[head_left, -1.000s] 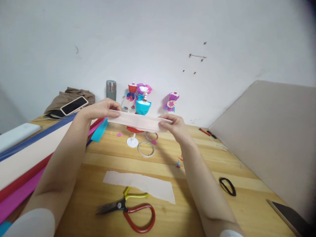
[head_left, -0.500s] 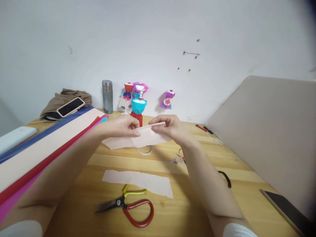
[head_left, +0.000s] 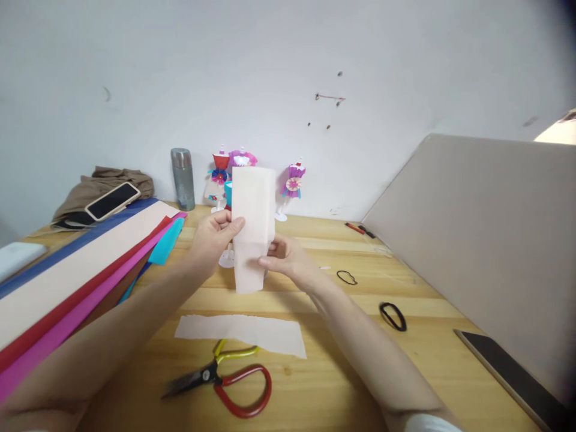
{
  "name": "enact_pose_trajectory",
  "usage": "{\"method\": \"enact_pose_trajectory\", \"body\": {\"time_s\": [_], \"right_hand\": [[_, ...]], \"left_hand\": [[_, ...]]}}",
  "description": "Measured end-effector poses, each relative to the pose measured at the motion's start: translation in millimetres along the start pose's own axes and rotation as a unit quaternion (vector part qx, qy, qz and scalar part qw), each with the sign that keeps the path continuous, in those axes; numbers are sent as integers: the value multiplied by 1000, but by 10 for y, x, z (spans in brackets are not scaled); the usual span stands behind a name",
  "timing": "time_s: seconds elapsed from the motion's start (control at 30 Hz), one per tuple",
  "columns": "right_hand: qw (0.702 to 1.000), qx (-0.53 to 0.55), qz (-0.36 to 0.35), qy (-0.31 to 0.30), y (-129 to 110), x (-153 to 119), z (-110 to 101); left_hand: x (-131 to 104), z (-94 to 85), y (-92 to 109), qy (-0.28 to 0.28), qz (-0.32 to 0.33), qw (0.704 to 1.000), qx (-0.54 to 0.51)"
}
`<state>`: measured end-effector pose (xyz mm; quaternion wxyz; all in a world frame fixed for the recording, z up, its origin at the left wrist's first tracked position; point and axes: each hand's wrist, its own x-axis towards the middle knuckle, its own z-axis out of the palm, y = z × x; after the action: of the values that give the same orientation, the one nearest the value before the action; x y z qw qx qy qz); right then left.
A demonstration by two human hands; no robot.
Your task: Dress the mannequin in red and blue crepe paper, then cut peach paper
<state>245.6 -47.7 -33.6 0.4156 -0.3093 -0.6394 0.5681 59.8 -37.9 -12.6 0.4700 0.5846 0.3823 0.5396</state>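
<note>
A pale pink strip of paper [head_left: 253,204] is held upright above the table, with a crease or overlap across its lower part. My left hand [head_left: 215,237] pinches its left edge, thumb in front. Lower down on the right, my right hand [head_left: 288,261] grips the same paper between thumb and fingers. Below them a second pale strip [head_left: 243,333] lies flat on the wood. Scissors [head_left: 220,378] with one yellow and one red handle rest in front of that strip, blades pointing left.
Long coloured paper sheets [head_left: 90,264] lie along the left, near a phone [head_left: 112,201] on brown cloth. A metal flask [head_left: 182,180] and small paper-dressed figures [head_left: 294,183] stand by the wall. Black bands [head_left: 393,317] and a dark tablet-like device [head_left: 508,375] lie at right.
Both hands have turned the pale pink paper from lying sideways to upright, its top now covering some figures. The right hand has moved lower on it. The camera view has shifted slightly.
</note>
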Motion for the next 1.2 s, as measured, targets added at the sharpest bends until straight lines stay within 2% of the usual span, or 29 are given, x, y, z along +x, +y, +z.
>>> {"method": "enact_pose_trajectory", "body": {"time_s": [0.07,0.13,0.2,0.27,0.37,0.43,0.53,0.6,0.63,0.7,0.8,0.87,0.93,0.97,1.0,1.03,1.07,1.1,1.13,1.2], "right_hand": [[999,-3,2,39,4,-4,38],[998,-27,1,56,-1,-12,18],[995,-88,-4,53,-18,-24,-31],[982,-181,-25,42,-48,-36,-77],[955,-290,-62,11,-113,-49,-117],[947,-313,-70,-15,-161,-58,-136],[953,-298,-55,-14,-216,-78,-171],[966,-255,-32,8,-226,-88,-193],[976,-219,-14,12,-218,-88,-200],[992,-118,44,-14,-175,-76,-196],[983,30,156,-91,-52,-35,-136],[972,77,199,-102,43,-14,-58],[969,84,214,-94,127,-10,38],[968,81,217,-94,164,-12,86],[968,77,221,-95,198,-14,130],[967,68,225,-96,231,-13,167],[967,57,229,-94,266,-7,193],[968,43,233,-88,302,4,206],[969,27,232,-75,339,20,207],[973,2,226,-51,409,59,178]], "left_hand": [[-30,13,2,-1,-3,1000,-12],[-39,-11,9,-38,-15,999,-34],[-34,-54,-1,-76,-31,996,-44],[-29,-99,-26,-87,-44,995,-20],[-51,-157,-45,-82,-37,995,32],[-85,-202,-10,-88,-32,994,53],[-144,-309,103,-70,-21,991,112],[-187,-405,168,-21,31,979,202],[-212,-454,182,8,75,962,262],[-271,-534,160,35,186,900,394],[-393,-567,25,-24,361,764,535],[-487,-528,-87,-53,458,665,587],[-573,-469,-190,-73,515,582,625],[-610,-442,-236,-83,527,555,638],[-642,-421,-280,-94,529,540,648],[-672,-407,-322,-106,518,538,656],[-702,-400,-362,-116,496,551,661],[-735,-400,-399,-124,463,576,662],[-771,-404,-433,-133,418,614,657],[-858,-418,-489,-142,303,716,613]]}}
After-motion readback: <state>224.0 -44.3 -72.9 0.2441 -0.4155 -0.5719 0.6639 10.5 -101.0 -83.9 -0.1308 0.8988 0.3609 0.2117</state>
